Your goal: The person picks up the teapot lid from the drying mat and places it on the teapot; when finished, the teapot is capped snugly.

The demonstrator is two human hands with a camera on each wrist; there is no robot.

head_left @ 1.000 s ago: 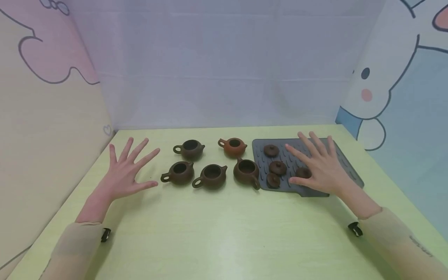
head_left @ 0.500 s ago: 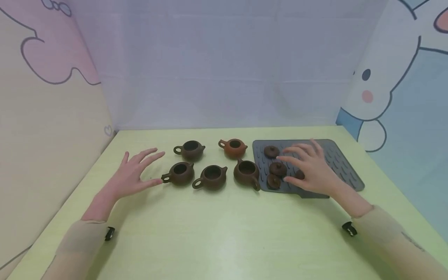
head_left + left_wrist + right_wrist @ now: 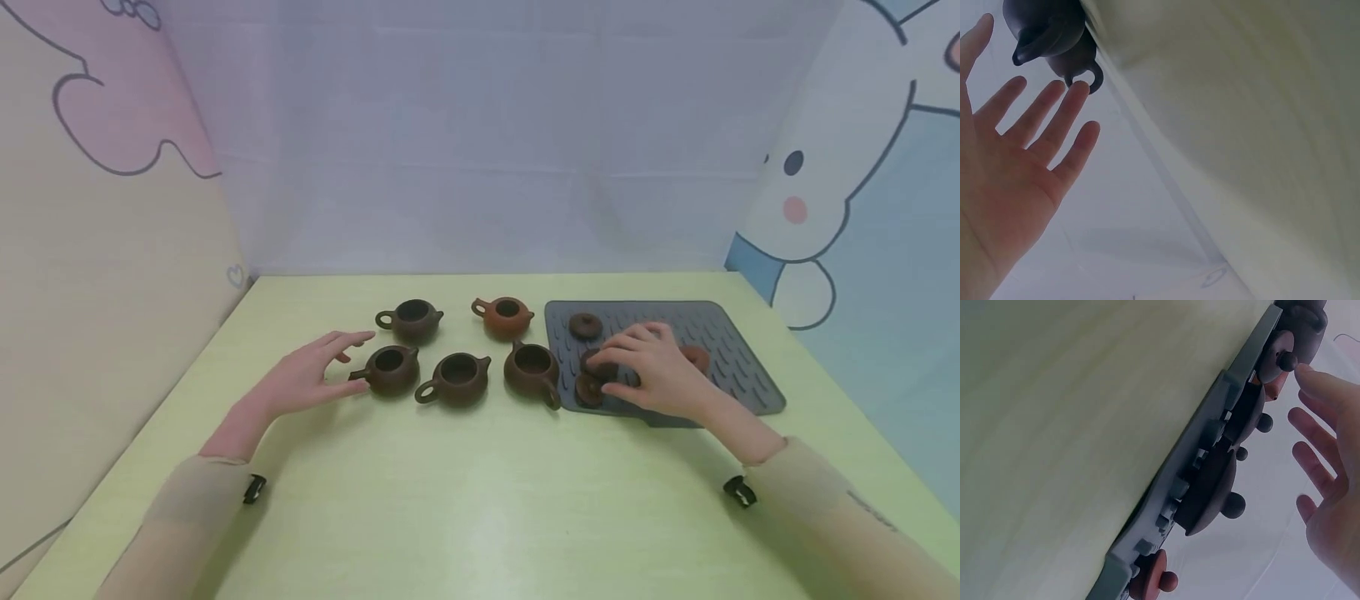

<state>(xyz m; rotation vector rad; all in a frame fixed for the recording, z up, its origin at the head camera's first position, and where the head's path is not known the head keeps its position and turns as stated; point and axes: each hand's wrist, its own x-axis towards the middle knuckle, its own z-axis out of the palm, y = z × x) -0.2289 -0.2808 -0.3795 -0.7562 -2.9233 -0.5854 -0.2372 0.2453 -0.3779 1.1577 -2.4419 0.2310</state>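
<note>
The right hand [image 3: 660, 375] had its fingers loosely bent and parted from the thumb, gripping nothing visible. Its thumb came just beside the front lid [image 3: 588, 392], near the mat's near left corner; whether they touched could not be told. The fingertips were over the middle lid [image 3: 602, 370], right behind it. A fourth dark lid [image 3: 1210, 487], mostly hidden by that hand in the head view, showed in the right wrist view. The reddish lid [image 3: 697, 358] lay past the hand, and the back lid [image 3: 585, 326] near the mat's far left corner.

The left hand [image 3: 311, 377] held nothing visible either, its fingers apart from the thumb, just beside the handle of the front left teapot [image 3: 395, 377]; contact was unclear.

Rightward along the desk came the middle teapot [image 3: 461, 385], then the right teapot [image 3: 534, 375], close by the mat's left edge. Nearer the desk's far edge stood the back dark teapot [image 3: 420, 327] and the reddish teapot [image 3: 506, 321]. The grey mat [image 3: 738, 375] lay toward the desk's far right corner. Behind the pale desk [image 3: 480, 500] hung a lavender cloth [image 3: 480, 150].
</note>
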